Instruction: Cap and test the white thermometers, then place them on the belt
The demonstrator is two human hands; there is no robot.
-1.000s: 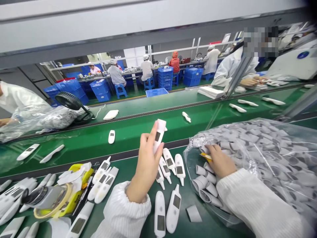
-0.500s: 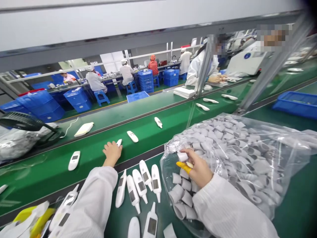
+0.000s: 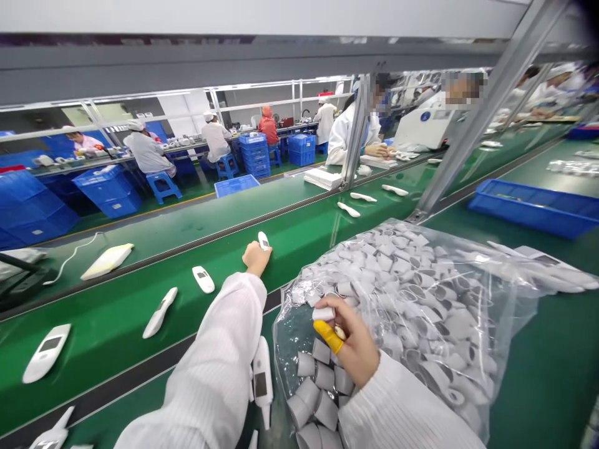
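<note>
My left hand (image 3: 256, 258) reaches over the green conveyor belt, its fingers closed around the lower end of a white ear thermometer (image 3: 264, 241). My right hand (image 3: 353, 342), with a yellow finger cot on the thumb, pinches a short grey plastic sleeve (image 3: 324, 313) at the mouth of a clear bag (image 3: 508, 324). Many loose grey sleeves (image 3: 306, 399) lie in and around that bag. Below my left forearm, another thermometer (image 3: 262, 377) lies tip down on the bench; my sleeve hides others beside it.
More thermometers lie on the belt, including one at centre left (image 3: 203, 279) and one at far left (image 3: 47, 353). A metal post (image 3: 486, 109) rises behind the bag, and a blue tray (image 3: 533, 209) sits at right. A co-worker (image 3: 349, 134) sits across the belt.
My left hand has moved forward along the belt and closed on a different thermometer. My right hand still holds the grey sleeve. The view has shifted right, and belt thermometers appear further left.
</note>
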